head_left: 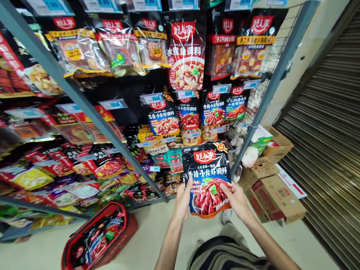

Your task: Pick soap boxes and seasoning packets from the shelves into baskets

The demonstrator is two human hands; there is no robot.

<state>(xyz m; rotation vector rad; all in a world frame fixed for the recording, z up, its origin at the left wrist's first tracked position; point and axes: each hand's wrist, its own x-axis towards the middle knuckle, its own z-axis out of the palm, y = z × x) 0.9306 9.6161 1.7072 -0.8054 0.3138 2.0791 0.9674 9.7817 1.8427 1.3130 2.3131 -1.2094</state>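
A dark blue and black seasoning packet (206, 160) with a crayfish picture and an orange bottom edge is held upright in front of my body, its printed front facing me. My left hand (183, 200) grips its left edge, thumb on the front. On its right edge my right hand (236, 197) is closed, the thumb over the picture. The other fingers are hidden behind the packet. Beyond it, similar packets (213, 109) hang on the rack under price tags. A red shopping basket (128, 236) with several packets inside stands on the floor at the left.
Grey metal uprights (267, 89) frame the rack of hanging packets. Cardboard boxes (278, 198) are piled on the floor at the right, beside a corrugated shutter (340, 129). Pale floor (152, 246) shows between the basket and my legs.
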